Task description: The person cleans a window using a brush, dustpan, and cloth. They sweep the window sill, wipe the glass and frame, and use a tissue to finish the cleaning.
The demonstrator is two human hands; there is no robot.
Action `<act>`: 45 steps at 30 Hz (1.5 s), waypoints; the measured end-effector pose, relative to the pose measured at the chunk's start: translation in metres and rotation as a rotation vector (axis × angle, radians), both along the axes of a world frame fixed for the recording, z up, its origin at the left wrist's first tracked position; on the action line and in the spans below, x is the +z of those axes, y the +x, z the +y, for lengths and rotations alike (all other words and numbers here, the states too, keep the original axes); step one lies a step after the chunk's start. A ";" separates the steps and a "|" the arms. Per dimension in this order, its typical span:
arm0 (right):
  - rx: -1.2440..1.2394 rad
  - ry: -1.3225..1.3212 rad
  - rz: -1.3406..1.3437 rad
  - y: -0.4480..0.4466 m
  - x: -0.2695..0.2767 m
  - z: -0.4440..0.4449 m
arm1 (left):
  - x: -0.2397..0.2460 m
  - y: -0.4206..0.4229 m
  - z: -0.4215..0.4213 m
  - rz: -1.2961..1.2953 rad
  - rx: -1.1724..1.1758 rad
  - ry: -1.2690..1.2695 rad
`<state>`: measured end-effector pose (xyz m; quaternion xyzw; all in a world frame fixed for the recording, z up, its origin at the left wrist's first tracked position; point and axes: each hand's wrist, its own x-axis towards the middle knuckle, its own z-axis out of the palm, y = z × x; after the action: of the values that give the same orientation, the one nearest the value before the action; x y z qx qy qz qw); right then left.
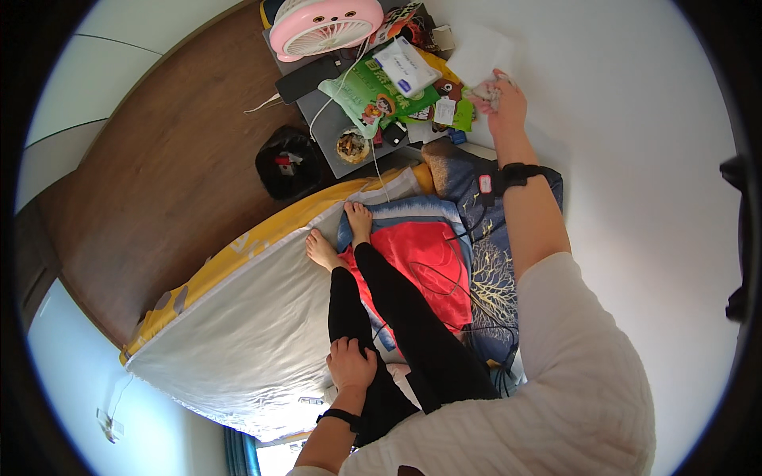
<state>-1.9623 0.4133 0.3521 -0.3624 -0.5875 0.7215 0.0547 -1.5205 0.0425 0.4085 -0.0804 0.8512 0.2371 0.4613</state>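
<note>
My right hand (509,104) reaches to the white wall (625,178) at the upper right. Its fingers are closed on a crumpled pink and white cloth or tissue (487,95), partly hidden by the hand. Just beyond the fingers, a pale white sheet (479,53) appears against the wall; whether the hand touches it I cannot tell. My left hand (351,363) lies on my leg in black trousers (351,309), holding nothing, its thumb apart from the fingers. Both wrists or forearms carry black straps, and a small box with a cable sits on the right one (518,177).
A grey bedside table (327,128) bears a pink fan (327,27), a green snack bag (375,98), a white tissue pack (408,66) and an ashtray with cigarette butts (352,146). Beside it stands a black-lined bin (271,169). Loose cables cross a red cloth (417,256) on the bed (238,333).
</note>
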 end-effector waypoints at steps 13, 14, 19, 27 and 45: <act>1.050 0.618 -0.669 -0.064 -0.086 -0.078 | 0.000 -0.004 -0.004 0.036 0.056 0.022; 1.070 0.671 -0.681 -0.064 -0.086 -0.079 | 0.000 -0.004 -0.005 0.023 0.065 0.023; 0.722 0.273 -0.435 -0.046 -0.047 -0.043 | 0.000 -0.004 -0.004 0.042 0.078 0.023; 0.582 0.220 -0.389 -0.014 0.049 -0.016 | 0.003 -0.018 -0.007 0.053 0.041 -0.001; 1.506 -0.622 -0.731 0.258 0.295 -0.312 | 0.168 0.047 -0.100 0.203 1.681 1.072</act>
<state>-1.7040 0.1013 0.6471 -0.0860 -0.4281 0.5323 -0.7253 -1.4737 -0.0580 0.5766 -0.4169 0.3339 0.8442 0.0445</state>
